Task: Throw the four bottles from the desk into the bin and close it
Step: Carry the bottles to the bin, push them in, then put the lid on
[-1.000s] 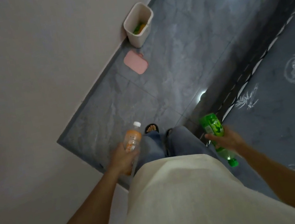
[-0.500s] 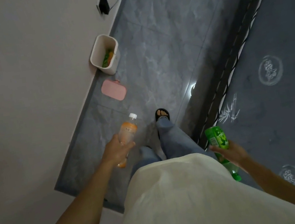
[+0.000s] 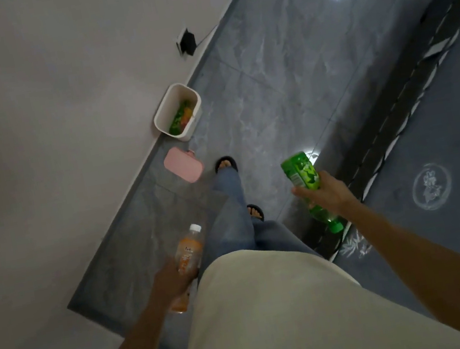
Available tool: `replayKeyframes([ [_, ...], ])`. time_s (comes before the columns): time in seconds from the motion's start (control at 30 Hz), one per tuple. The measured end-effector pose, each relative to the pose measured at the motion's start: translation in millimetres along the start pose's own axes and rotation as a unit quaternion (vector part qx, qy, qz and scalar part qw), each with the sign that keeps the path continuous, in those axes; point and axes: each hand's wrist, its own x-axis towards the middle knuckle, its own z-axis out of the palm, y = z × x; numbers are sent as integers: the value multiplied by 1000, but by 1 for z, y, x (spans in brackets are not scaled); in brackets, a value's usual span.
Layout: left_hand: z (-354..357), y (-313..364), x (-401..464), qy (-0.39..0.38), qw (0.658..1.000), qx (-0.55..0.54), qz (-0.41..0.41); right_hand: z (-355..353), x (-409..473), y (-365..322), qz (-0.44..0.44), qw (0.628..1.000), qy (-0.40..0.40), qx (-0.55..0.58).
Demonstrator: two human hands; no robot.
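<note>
My left hand [image 3: 171,280] grips an orange bottle [image 3: 187,253] with a white cap pointing forward. A green bottle [image 3: 302,174] is held in my right hand [image 3: 324,193], its green cap pointing back and down. Ahead on the floor against the wall stands the white bin [image 3: 162,115], open, with a green and an orange bottle [image 3: 180,117] lying inside. The bin's pink lid [image 3: 183,165] lies flat on the floor just in front of it.
A white wall [image 3: 50,143] runs along the left. Grey marble floor tiles [image 3: 282,74] stretch ahead. A dark patterned rug [image 3: 447,153] covers the right side. A black plug [image 3: 187,43] sits in a wall socket beyond the bin. My feet in sandals stand near the lid.
I have walked closer to the bin; it and the lid look larger and nearer. My right hand has risen and moved forward with the green bottle; my left hand has dropped back.
</note>
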Motion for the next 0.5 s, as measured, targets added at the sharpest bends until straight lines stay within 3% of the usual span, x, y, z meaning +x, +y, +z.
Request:
replayKeyframes([
  [0.2, -35, 58, 38, -2, 998, -45, -31, -31, 53, -72, -17, 999, -22, -35],
  [0.5, -109, 176, 101, 30, 994, -103, -1, -84, 98, -105, 31, 990, -39, -129],
])
